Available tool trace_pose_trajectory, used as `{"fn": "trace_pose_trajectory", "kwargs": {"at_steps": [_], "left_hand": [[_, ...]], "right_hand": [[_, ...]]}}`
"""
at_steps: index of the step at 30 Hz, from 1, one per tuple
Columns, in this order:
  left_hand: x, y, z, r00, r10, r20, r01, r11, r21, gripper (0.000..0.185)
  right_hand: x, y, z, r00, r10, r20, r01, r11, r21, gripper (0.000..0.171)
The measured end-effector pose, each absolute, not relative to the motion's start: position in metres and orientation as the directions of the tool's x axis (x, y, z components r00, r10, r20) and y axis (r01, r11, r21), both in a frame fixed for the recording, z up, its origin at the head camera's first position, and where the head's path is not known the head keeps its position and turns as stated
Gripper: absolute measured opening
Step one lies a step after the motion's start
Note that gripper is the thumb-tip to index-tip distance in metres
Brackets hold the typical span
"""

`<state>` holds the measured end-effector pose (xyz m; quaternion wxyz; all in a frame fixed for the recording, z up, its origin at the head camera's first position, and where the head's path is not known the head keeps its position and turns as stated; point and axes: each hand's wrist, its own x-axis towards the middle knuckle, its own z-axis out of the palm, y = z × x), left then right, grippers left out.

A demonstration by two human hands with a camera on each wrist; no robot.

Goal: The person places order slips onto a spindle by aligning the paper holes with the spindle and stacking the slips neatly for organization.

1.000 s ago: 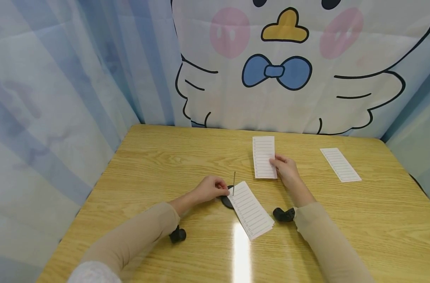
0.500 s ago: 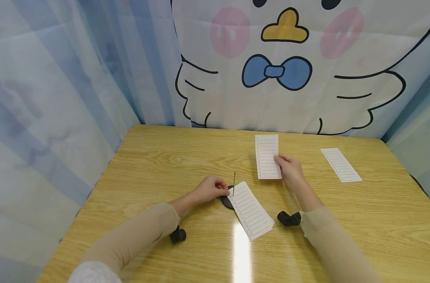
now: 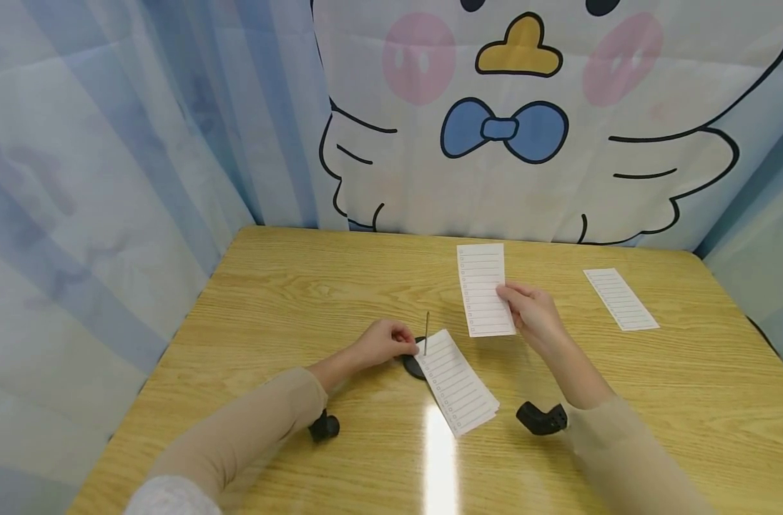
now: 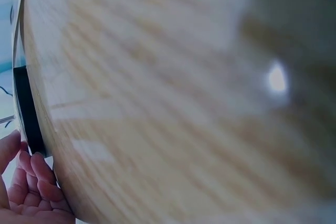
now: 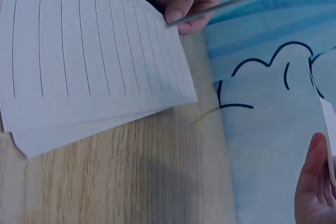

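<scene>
Her right hand (image 3: pixel 534 315) pinches a lined slip (image 3: pixel 483 289) by its right edge above the worktop (image 3: pixel 288 300), long axis pointing away from her; left hand (image 3: pixel 381 343) fingers curl around the spike's black base (image 3: pixel 412 367)

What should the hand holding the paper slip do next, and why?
Probably bring the lifted slip over to the spike. The right hand pinches it above the table, while the left hand steadies the spike's black base, where a stack of slips already sits pierced.
</scene>
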<state>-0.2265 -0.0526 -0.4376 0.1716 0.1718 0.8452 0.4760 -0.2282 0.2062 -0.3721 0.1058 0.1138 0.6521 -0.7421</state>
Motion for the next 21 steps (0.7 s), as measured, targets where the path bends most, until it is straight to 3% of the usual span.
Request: {"fn": "trace_pose_trajectory", "kwargs": {"at_steps": [10,21], "left_hand": [[-0.229,-0.052,-0.432,-0.868,0.465,-0.172,0.076,0.467,0.881,0.010],[-0.231,-0.057,-0.405,-0.871,0.478,-0.112,0.124,0.435,0.892,0.017]], "right_hand": [[-0.203,0.195,-0.350,-0.959,-0.122,-0.256,0.269,-0.106,-0.957,0.058],[-0.179,0.186,-0.336,-0.946,-0.219,-0.241,0.258,-0.051,-0.965,0.051]]}}
